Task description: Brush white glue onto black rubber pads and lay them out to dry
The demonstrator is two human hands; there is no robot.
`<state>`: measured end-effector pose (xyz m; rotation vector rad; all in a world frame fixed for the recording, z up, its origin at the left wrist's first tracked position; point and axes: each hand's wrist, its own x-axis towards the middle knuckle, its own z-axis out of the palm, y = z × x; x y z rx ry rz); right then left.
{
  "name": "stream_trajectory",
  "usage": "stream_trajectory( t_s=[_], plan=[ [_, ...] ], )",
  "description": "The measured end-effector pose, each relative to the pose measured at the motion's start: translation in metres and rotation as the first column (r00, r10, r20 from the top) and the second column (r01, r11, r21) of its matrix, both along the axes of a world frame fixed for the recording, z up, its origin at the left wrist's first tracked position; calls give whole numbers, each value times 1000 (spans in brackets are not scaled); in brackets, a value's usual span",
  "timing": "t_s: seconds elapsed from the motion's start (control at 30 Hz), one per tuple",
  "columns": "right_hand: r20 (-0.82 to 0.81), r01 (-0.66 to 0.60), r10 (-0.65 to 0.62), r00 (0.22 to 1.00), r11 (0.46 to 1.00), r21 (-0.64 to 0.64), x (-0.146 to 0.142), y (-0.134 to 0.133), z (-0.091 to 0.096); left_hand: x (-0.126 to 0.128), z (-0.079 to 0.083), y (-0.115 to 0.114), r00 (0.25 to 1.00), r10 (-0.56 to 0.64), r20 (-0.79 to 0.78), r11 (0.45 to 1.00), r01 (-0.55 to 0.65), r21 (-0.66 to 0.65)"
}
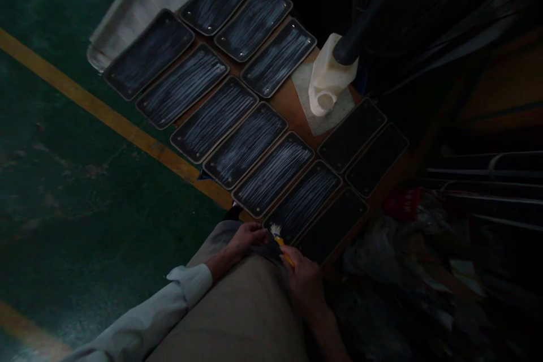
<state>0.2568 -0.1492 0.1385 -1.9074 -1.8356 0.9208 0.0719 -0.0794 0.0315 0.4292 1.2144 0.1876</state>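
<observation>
My right hand [303, 274] is closed round the yellow handle of a paintbrush [285, 249]. The brush's pale bristles sit at the near end of a dark rectangular panel [303, 201] with rounded corners and whitish streaks. My left hand [250, 236] is beside that same end, left of the bristles, with its fingers loosely bent and nothing visible in them. Right of the streaked panel lies a plain dark panel [333, 226]. To its left is another panel [274, 175] with heavier white streaks.
Several more streaked panels [214, 119] lie in rows on a brown board [292, 104]. A whitish cut-open jug [333, 76] stands beyond them, near two plain dark panels [352, 134]. A white tray [123, 17] is at the far left. Plastic bags [377, 254] are heaped at right.
</observation>
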Motion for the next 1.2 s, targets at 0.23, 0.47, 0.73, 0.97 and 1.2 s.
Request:
stream_trajectory(
  t_s=[0.23, 0.47, 0.73, 0.97, 1.2],
  plan=[
    [119, 174, -203, 972, 960, 218, 68, 86, -10, -2, 6, 2, 1000, 3, 3, 1000, -3, -19],
    [206, -9, -28, 978, 985, 175, 44, 68, -27, -4, 6, 3, 999, 48, 6, 998, -48, -51],
    [-77, 180, -186, 979, 980, -80, -9, -11, 9, -6, 1, 2, 999, 44, 4, 995, -43, -86],
    [92, 494, -502, 860, 864, 99, 95, -15, 13, 1, 10, -14, 996, -84, 28, 989, 87, -121],
    [255, 423, -486, 836, 867, 265, 185, -32, -17, 59, 8, -58, 967, -206, 148, 963, 228, -144]
  ],
)
